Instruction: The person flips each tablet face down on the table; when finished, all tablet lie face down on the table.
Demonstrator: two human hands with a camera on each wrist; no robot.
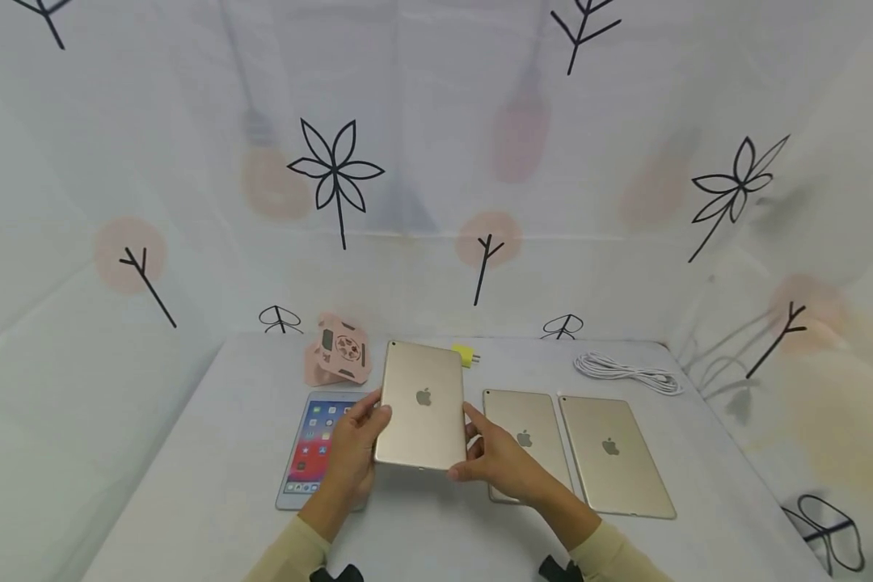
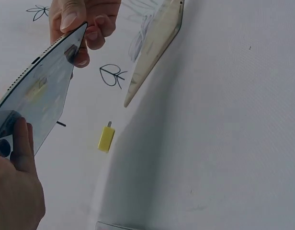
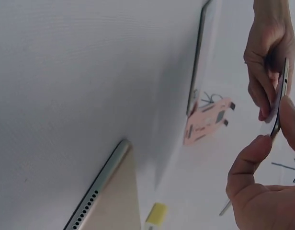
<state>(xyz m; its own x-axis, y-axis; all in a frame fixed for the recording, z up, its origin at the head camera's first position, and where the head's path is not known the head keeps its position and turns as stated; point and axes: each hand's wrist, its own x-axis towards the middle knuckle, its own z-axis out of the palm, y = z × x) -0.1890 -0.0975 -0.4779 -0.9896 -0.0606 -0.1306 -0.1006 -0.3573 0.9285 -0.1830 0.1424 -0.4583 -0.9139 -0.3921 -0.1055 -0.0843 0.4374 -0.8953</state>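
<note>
A gold tablet, its logo-marked back toward the head camera, is held up over the table between both hands. My left hand grips its left edge, thumb on the back and fingers under the screen side. At the lower right corner my right hand pinches it between thumb and fingers. In the left wrist view its dark, glossy screen shows reflections. A tablet with a lit screen lies left, partly behind the left hand. On the right lie a second gold tablet, overlapped by my right hand, and a third, both back up.
A pink folding stand is at the back left. Behind the held tablet lies a yellow plug adapter. A coiled white cable rests at the back right. White printed cloth walls rise around the table.
</note>
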